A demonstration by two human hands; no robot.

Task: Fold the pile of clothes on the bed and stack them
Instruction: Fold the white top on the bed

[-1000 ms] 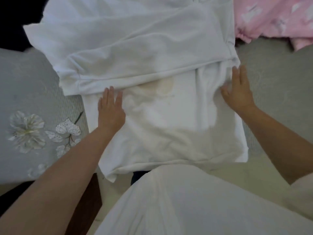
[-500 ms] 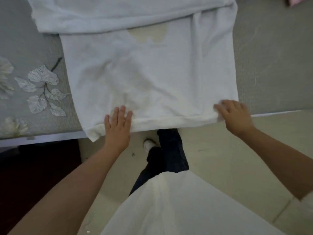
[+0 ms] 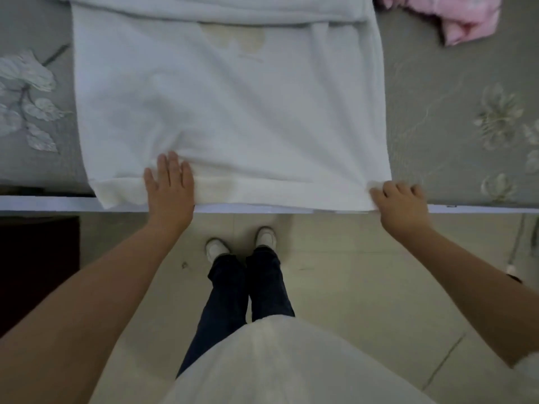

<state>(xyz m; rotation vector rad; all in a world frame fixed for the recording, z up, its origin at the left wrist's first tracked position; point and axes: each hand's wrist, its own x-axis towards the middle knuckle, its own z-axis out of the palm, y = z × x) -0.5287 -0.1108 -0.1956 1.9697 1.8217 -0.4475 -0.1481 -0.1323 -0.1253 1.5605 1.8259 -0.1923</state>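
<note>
The bed [image 3: 437, 83], grey with pale flowers stitched in, carries a white top [image 3: 227, 112] spread flat across its near edge, the hem lying right along that edge and the sleeves already laid across at the far side. That puts the work midway on this one garment: sides in, the lengthwise fold not yet made. The left hand [image 3: 169, 188] lies flat on the hem towards the near left corner of the top, fingers straight and close together, pressing the cloth down. The right hand [image 3: 399, 199] has its fingers curled over the hem at the near right corner, gathering a bit of cloth. Next, I'd judge, both hands need a proper hold on the hem to carry it up to the far side, keeping the corners level. A pink garment [image 3: 455, 18] waits at the far right edge, well apart. Nothing blocks the fold.
</note>
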